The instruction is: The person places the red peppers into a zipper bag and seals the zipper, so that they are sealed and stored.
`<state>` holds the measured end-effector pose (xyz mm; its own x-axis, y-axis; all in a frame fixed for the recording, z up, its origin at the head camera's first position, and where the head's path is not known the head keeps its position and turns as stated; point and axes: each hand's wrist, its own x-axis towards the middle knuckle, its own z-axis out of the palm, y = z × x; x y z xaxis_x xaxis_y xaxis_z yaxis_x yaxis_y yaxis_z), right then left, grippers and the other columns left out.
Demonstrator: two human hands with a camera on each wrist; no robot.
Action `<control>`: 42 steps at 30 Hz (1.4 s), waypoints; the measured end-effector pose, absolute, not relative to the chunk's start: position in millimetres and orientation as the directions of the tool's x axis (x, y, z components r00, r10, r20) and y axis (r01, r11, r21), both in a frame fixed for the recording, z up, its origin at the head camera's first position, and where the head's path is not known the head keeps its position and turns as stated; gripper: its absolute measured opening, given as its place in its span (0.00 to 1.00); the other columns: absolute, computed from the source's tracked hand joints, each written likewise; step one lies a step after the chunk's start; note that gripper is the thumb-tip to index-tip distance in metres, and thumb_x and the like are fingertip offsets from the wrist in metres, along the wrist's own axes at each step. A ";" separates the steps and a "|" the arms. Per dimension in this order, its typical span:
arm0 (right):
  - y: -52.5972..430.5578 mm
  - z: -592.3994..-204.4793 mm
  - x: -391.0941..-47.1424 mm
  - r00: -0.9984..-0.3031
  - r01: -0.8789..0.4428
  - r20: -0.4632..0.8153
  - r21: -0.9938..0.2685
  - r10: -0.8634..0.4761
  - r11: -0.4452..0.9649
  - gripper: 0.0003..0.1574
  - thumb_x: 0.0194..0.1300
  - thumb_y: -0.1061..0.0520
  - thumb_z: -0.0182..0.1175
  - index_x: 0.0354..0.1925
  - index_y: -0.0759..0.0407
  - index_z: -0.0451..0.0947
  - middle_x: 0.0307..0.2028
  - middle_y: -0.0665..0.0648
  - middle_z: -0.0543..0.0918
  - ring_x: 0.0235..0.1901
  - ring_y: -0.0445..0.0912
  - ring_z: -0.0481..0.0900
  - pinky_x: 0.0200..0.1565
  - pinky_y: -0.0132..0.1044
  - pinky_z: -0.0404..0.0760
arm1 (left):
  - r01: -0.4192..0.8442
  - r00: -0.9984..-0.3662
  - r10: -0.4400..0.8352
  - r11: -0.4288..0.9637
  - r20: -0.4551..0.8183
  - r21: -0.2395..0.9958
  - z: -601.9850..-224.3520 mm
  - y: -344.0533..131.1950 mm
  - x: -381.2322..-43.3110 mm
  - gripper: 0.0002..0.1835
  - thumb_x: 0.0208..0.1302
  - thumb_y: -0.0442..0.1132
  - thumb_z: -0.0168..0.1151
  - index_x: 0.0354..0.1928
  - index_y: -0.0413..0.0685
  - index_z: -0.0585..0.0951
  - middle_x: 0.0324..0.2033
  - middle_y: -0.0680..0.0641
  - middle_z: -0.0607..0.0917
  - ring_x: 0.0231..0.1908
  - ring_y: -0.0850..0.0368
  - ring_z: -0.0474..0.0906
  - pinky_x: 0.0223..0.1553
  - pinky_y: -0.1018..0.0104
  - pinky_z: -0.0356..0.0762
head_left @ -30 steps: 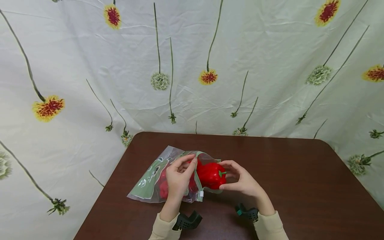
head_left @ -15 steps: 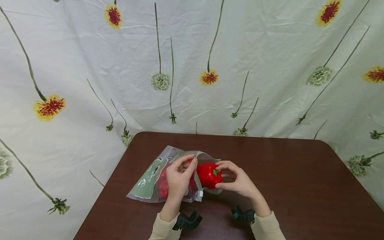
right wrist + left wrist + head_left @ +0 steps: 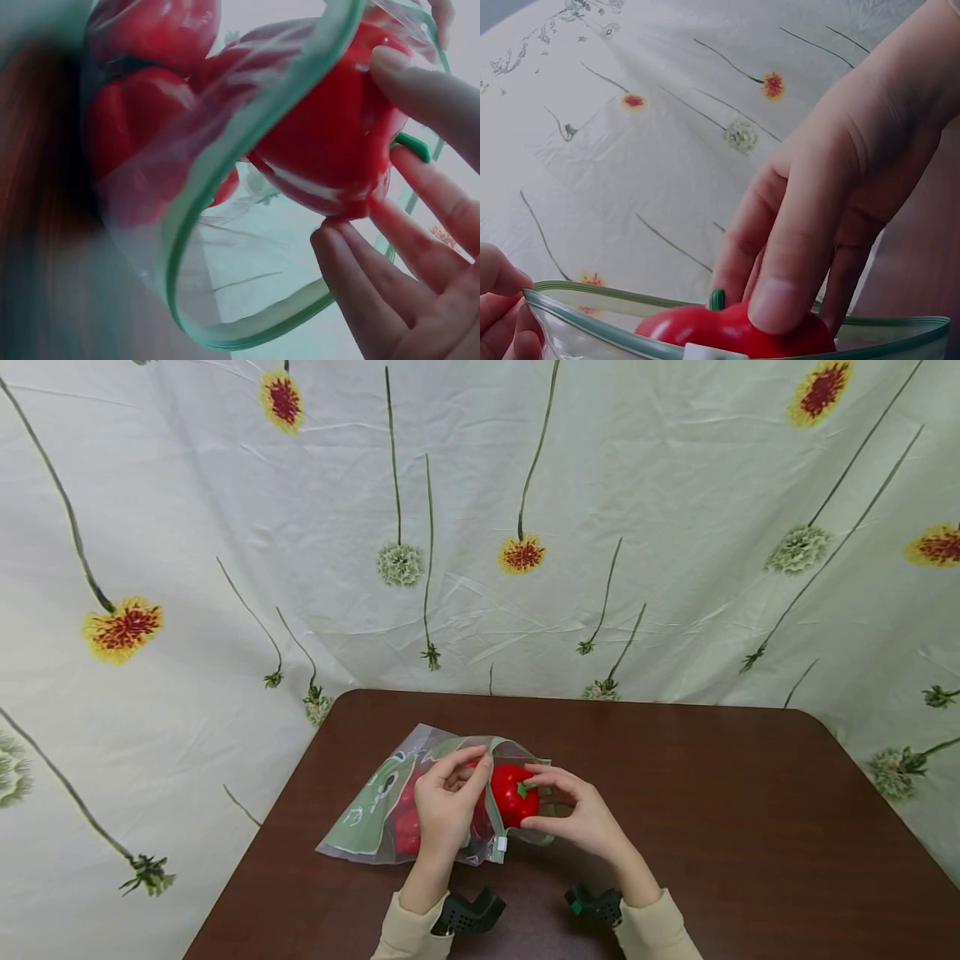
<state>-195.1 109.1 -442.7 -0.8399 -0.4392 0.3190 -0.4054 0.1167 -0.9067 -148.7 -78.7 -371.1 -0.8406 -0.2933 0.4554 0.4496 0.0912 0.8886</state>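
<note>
A clear zip bag [image 3: 367, 827] with green print lies on the table, its mouth facing right. My left hand [image 3: 446, 802] pinches the upper rim of that mouth between thumb and fingers. My right hand [image 3: 581, 810] grips a red bell pepper [image 3: 513, 797] by its stem end, thumb on one side and fingers on the other. In the right wrist view the pepper [image 3: 322, 135] is partly through the green zip rim [image 3: 180, 247]. More red peppers [image 3: 142, 127] sit deeper inside the bag. The left wrist view shows the green stem [image 3: 717, 300] beside my right thumb.
A dark brown table [image 3: 712, 793] extends to the right and behind the bag. Behind it hangs a pale flower-printed cloth [image 3: 480, 527]. A white slider [image 3: 503, 844] sits at the near end of the zip. Dark wrist mounts [image 3: 471, 912] are strapped to both wrists.
My right hand has moved left, carrying the pepper farther into the bag's mouth. The pepper's stem has turned more toward the camera. My left hand stays in place on the rim.
</note>
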 end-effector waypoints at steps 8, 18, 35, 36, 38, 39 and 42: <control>102.2 -443.2 -192.7 -0.838 -0.493 0.378 -0.834 -0.393 0.249 0.28 0.48 0.54 0.74 0.49 0.51 0.79 0.48 0.51 0.77 0.41 0.46 0.77 0.41 0.47 0.81 | 0.442 -0.843 -0.295 0.095 0.449 0.892 -370.5 -79.1 -148.7 0.08 0.57 0.28 0.65 0.39 0.31 0.84 0.32 0.38 0.85 0.25 0.59 0.78 0.30 0.73 0.78; 96.9 -440.0 -189.0 -0.836 -0.441 0.290 -0.860 -0.466 0.256 0.23 0.59 0.55 0.66 0.53 0.58 0.77 0.42 0.55 0.83 0.37 0.45 0.81 0.41 0.43 0.80 | 0.468 -0.831 -0.298 0.081 0.469 0.880 -398.2 -83.7 -165.4 0.09 0.57 0.32 0.66 0.40 0.37 0.85 0.31 0.41 0.86 0.25 0.57 0.80 0.30 0.70 0.79; 97.5 -451.3 -202.1 -0.967 -0.247 0.255 -0.953 0.023 0.174 0.10 0.66 0.55 0.58 0.39 0.62 0.77 0.29 0.61 0.81 0.30 0.52 0.78 0.31 0.35 0.77 | 0.459 -0.836 -0.298 0.078 0.460 0.885 -386.9 -81.6 -159.6 0.08 0.56 0.28 0.65 0.39 0.33 0.84 0.29 0.38 0.85 0.24 0.59 0.78 0.28 0.73 0.78; 96.7 -453.4 -203.9 -0.972 -0.222 0.231 -0.964 0.050 0.149 0.13 0.67 0.54 0.58 0.41 0.64 0.76 0.31 0.62 0.81 0.31 0.51 0.79 0.32 0.36 0.78 | 0.458 -0.837 -0.295 0.082 0.461 0.885 -383.7 -81.0 -157.4 0.08 0.56 0.27 0.65 0.39 0.32 0.84 0.29 0.37 0.85 0.24 0.59 0.78 0.28 0.73 0.77; 94.9 -456.7 -207.1 -0.980 -0.175 0.185 -0.978 0.081 0.112 0.17 0.68 0.53 0.56 0.45 0.66 0.76 0.36 0.64 0.81 0.36 0.51 0.80 0.37 0.41 0.79 | 0.458 -0.837 -0.291 0.089 0.463 0.884 -378.8 -79.7 -153.9 0.08 0.56 0.26 0.64 0.38 0.30 0.83 0.28 0.36 0.85 0.23 0.59 0.77 0.28 0.73 0.77; 94.1 -458.2 -208.6 -0.982 -0.155 0.164 -0.983 0.091 0.098 0.19 0.68 0.52 0.55 0.46 0.67 0.75 0.38 0.65 0.81 0.39 0.53 0.80 0.38 0.43 0.80 | 0.461 -0.836 -0.288 0.093 0.467 0.883 -376.8 -79.1 -152.3 0.08 0.56 0.26 0.64 0.38 0.29 0.83 0.28 0.36 0.85 0.23 0.59 0.77 0.28 0.73 0.77; 91.6 -461.5 -213.1 -0.985 -0.102 0.111 -0.992 0.130 0.073 0.23 0.69 0.50 0.54 0.49 0.68 0.75 0.43 0.64 0.80 0.44 0.54 0.78 0.42 0.44 0.78 | 0.466 -0.835 -0.283 0.089 0.471 0.880 -382.7 -78.9 -155.4 0.08 0.56 0.26 0.64 0.38 0.30 0.83 0.28 0.36 0.85 0.23 0.58 0.77 0.27 0.73 0.77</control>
<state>-213.1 91.6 -461.5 -0.9853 0.1296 0.1110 -0.1021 0.0733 -0.9921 -155.4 -78.9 -382.7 -0.8354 -0.2833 0.4709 0.4661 0.0889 0.8803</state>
